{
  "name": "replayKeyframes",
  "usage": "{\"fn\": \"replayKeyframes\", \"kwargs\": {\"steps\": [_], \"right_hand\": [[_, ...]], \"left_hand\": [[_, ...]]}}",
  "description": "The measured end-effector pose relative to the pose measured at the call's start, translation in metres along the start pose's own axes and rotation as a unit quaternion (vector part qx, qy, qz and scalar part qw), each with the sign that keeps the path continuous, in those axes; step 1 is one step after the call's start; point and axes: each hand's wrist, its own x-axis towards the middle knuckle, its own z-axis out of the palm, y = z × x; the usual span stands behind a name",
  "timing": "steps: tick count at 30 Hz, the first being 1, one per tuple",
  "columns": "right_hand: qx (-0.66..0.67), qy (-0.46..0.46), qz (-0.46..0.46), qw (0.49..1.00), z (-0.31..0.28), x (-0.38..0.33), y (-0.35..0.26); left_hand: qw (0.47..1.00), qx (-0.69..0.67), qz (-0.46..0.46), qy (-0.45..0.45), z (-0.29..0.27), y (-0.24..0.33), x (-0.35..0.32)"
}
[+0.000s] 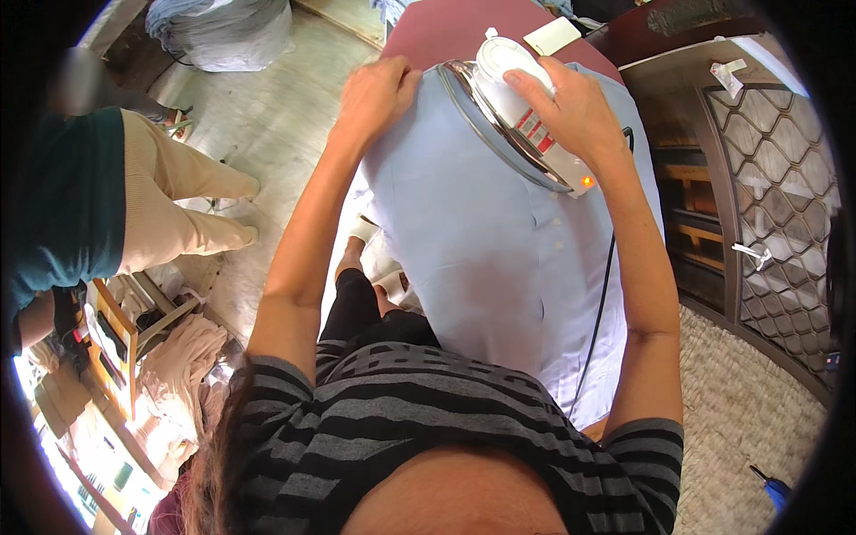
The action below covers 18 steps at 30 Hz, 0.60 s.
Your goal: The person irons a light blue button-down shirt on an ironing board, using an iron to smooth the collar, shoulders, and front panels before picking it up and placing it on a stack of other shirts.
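Note:
A light blue shirt (464, 241) lies spread over the ironing board (428, 31), whose dark red cover shows at the far end. My right hand (575, 107) is wrapped round the handle of a white iron (535, 111) with a shiny metal edge. A small orange light glows on the iron's body, and it rests on the shirt near the far end. At the board's left edge, my left hand (376, 100) has its fingers curled on the shirt's border; the fingertips are partly hidden.
A dark cord (599, 312) runs down the board's right side. A white rectangular object (552, 36) lies at the far end. To the right stands a metal lattice door (776, 178). Another person (134, 187) stands at left, near heaped cloth (183, 366). A wrapped bundle (223, 36) sits far left.

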Motion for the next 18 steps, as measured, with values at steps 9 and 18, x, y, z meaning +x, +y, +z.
{"fn": "replayKeyframes", "kwargs": {"steps": [9, 18], "right_hand": [[0.068, 0.021, 0.044, 0.996, 0.023, 0.012, -0.023], [0.101, -0.026, 0.136, 0.985, 0.043, -0.041, -0.092]], "left_hand": [[0.989, -0.074, -0.127, 0.035, -0.028, -0.009, -0.046], [0.955, -0.23, -0.186, -0.029, -0.046, -0.027, -0.056]]}}
